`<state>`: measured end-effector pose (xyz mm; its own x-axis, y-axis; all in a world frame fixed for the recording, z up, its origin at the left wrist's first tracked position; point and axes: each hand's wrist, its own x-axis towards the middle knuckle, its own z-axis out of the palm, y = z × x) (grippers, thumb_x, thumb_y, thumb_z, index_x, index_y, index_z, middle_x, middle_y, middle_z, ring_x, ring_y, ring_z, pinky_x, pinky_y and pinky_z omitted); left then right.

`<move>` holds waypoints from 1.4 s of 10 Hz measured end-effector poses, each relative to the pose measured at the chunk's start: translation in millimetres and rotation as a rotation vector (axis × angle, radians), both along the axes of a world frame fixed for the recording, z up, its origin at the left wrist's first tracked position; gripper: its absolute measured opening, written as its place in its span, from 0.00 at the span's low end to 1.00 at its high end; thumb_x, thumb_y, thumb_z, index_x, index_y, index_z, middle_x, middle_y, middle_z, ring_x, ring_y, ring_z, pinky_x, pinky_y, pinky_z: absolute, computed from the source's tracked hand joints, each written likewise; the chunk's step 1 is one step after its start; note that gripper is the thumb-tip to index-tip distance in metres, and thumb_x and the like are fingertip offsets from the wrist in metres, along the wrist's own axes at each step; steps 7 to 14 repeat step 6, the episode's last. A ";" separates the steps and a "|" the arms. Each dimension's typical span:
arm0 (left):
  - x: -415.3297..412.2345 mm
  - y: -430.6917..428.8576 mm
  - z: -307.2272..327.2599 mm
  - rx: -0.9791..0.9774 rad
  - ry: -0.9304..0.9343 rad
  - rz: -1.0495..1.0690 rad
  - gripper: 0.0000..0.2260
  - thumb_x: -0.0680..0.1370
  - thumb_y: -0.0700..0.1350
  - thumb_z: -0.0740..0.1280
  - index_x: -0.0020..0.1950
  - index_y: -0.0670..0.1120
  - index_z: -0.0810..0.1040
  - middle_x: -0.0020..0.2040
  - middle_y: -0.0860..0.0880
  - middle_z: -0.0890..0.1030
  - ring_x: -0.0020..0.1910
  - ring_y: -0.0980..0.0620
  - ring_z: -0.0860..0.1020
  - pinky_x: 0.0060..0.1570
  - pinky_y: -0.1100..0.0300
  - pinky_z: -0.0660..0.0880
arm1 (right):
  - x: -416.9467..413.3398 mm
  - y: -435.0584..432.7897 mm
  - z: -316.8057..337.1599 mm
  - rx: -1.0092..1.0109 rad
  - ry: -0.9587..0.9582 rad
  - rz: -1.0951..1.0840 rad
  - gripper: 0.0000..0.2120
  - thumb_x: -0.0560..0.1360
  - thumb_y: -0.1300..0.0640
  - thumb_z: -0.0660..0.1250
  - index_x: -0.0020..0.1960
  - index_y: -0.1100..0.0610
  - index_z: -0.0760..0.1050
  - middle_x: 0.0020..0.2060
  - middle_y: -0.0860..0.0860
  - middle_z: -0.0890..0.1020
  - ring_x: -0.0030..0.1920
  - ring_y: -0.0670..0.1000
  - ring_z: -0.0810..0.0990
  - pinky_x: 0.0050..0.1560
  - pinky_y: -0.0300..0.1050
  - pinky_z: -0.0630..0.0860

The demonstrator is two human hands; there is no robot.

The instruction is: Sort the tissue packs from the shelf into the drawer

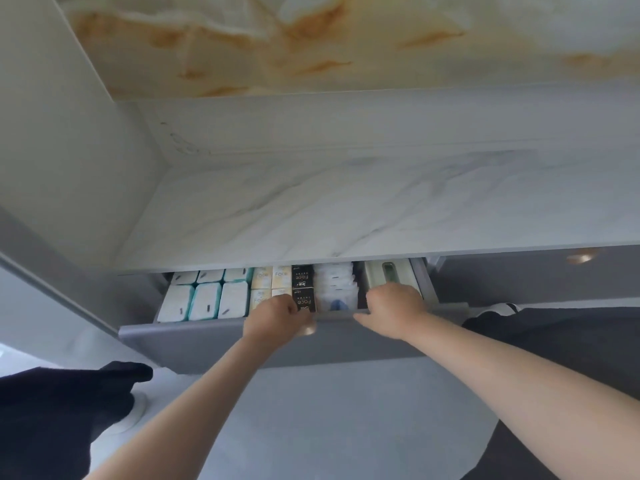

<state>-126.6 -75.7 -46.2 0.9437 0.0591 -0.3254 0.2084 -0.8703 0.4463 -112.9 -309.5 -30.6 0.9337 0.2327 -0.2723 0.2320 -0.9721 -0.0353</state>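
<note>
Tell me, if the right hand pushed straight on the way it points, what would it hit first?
Most likely the pale green box at the right end of the drawer, just beyond the right hand. Its fingertips are hidden, so depth is unsure.

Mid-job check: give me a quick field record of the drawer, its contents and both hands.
drawer: pulled partly out beneath the shelf
contents, left to right: white-and-teal packs, cream packs, black packs, clear-wrapped white packs, pale green box
left hand: grips the drawer's front rim beside the knob
right hand: lies over the front rim, fingertips hidden inside
</note>
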 end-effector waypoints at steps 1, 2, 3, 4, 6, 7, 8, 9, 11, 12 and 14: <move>8.0 11.9 1.9 -0.231 0.252 0.246 0.17 0.73 0.59 0.70 0.43 0.44 0.79 0.35 0.50 0.78 0.33 0.50 0.74 0.34 0.59 0.69 | 5.1 6.8 -6.5 0.356 0.344 -0.538 0.15 0.78 0.49 0.59 0.44 0.59 0.77 0.30 0.49 0.83 0.28 0.53 0.79 0.31 0.39 0.72; 15.3 26.7 0.0 -0.394 0.342 0.466 0.17 0.79 0.54 0.63 0.59 0.41 0.76 0.46 0.47 0.82 0.40 0.48 0.80 0.42 0.56 0.76 | 12.3 12.3 -9.3 0.827 0.609 -0.919 0.19 0.79 0.54 0.61 0.66 0.64 0.71 0.48 0.58 0.84 0.40 0.57 0.84 0.35 0.45 0.79; 24.0 43.7 1.9 -0.683 0.363 0.649 0.19 0.81 0.57 0.60 0.62 0.42 0.71 0.54 0.42 0.80 0.48 0.42 0.81 0.50 0.49 0.78 | 25.1 15.9 -8.4 1.116 0.681 -1.058 0.21 0.80 0.57 0.60 0.69 0.67 0.66 0.59 0.64 0.79 0.53 0.62 0.81 0.49 0.56 0.80; 37.5 59.6 1.1 -0.936 0.363 0.771 0.22 0.81 0.56 0.61 0.65 0.40 0.69 0.58 0.40 0.78 0.53 0.40 0.80 0.59 0.45 0.75 | 38.3 19.3 -9.9 1.293 0.685 -1.127 0.23 0.79 0.61 0.58 0.72 0.69 0.62 0.63 0.66 0.76 0.59 0.64 0.79 0.56 0.60 0.78; 62.0 63.2 -7.5 -1.086 0.256 0.753 0.17 0.80 0.49 0.65 0.65 0.41 0.71 0.55 0.45 0.78 0.57 0.43 0.79 0.55 0.47 0.75 | 64.6 28.3 -14.4 1.450 0.622 -1.157 0.12 0.79 0.63 0.56 0.60 0.65 0.70 0.69 0.64 0.72 0.68 0.62 0.73 0.59 0.62 0.74; 62.0 63.2 -7.5 -1.086 0.256 0.753 0.17 0.80 0.49 0.65 0.65 0.41 0.71 0.55 0.45 0.78 0.57 0.43 0.79 0.55 0.47 0.75 | 64.6 28.3 -14.4 1.450 0.622 -1.157 0.12 0.79 0.63 0.56 0.60 0.65 0.70 0.69 0.64 0.72 0.68 0.62 0.73 0.59 0.62 0.74; 62.0 63.2 -7.5 -1.086 0.256 0.753 0.17 0.80 0.49 0.65 0.65 0.41 0.71 0.55 0.45 0.78 0.57 0.43 0.79 0.55 0.47 0.75 | 64.6 28.3 -14.4 1.450 0.622 -1.157 0.12 0.79 0.63 0.56 0.60 0.65 0.70 0.69 0.64 0.72 0.68 0.62 0.73 0.59 0.62 0.74; 62.0 63.2 -7.5 -1.086 0.256 0.753 0.17 0.80 0.49 0.65 0.65 0.41 0.71 0.55 0.45 0.78 0.57 0.43 0.79 0.55 0.47 0.75 | 64.6 28.3 -14.4 1.450 0.622 -1.157 0.12 0.79 0.63 0.56 0.60 0.65 0.70 0.69 0.64 0.72 0.68 0.62 0.73 0.59 0.62 0.74; 62.0 63.2 -7.5 -1.086 0.256 0.753 0.17 0.80 0.49 0.65 0.65 0.41 0.71 0.55 0.45 0.78 0.57 0.43 0.79 0.55 0.47 0.75 | 64.6 28.3 -14.4 1.450 0.622 -1.157 0.12 0.79 0.63 0.56 0.60 0.65 0.70 0.69 0.64 0.72 0.68 0.62 0.73 0.59 0.62 0.74; 62.0 63.2 -7.5 -1.086 0.256 0.753 0.17 0.80 0.49 0.65 0.65 0.41 0.71 0.55 0.45 0.78 0.57 0.43 0.79 0.55 0.47 0.75 | 64.6 28.3 -14.4 1.450 0.622 -1.157 0.12 0.79 0.63 0.56 0.60 0.65 0.70 0.69 0.64 0.72 0.68 0.62 0.73 0.59 0.62 0.74; 62.0 63.2 -7.5 -1.086 0.256 0.753 0.17 0.80 0.49 0.65 0.65 0.41 0.71 0.55 0.45 0.78 0.57 0.43 0.79 0.55 0.47 0.75 | 64.6 28.3 -14.4 1.450 0.622 -1.157 0.12 0.79 0.63 0.56 0.60 0.65 0.70 0.69 0.64 0.72 0.68 0.62 0.73 0.59 0.62 0.74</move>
